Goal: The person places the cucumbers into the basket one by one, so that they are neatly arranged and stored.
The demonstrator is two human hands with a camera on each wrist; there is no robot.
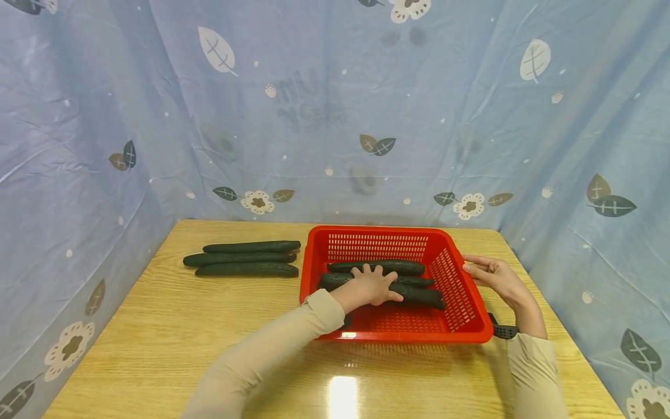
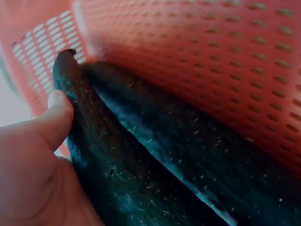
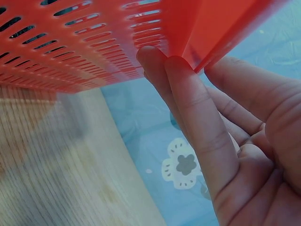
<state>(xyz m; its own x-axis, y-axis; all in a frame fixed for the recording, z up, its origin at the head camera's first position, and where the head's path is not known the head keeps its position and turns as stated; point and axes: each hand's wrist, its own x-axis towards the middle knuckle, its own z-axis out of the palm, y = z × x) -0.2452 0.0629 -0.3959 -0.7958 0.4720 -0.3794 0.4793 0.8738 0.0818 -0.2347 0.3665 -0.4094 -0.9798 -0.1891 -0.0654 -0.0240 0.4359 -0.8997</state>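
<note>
A red plastic basket (image 1: 389,336) with slotted walls holds several dark green cucumbers (image 1: 400,267). My left hand (image 1: 369,286) reaches into it with the fingers spread over a cucumber (image 1: 335,281). In the left wrist view, the thumb (image 2: 59,110) lies against the side of this cucumber (image 2: 113,155), beside another cucumber (image 2: 188,132); the other fingers are hidden there. At the basket's right side, my right hand (image 1: 494,278) pinches the rim (image 3: 235,35) between thumb and fingers.
Three cucumbers (image 1: 246,269) lie side by side on the wooden table (image 1: 209,314), left of the basket. A blue patterned curtain (image 1: 324,116) hangs around the back and sides. A black device (image 1: 503,330) shows at the right wrist.
</note>
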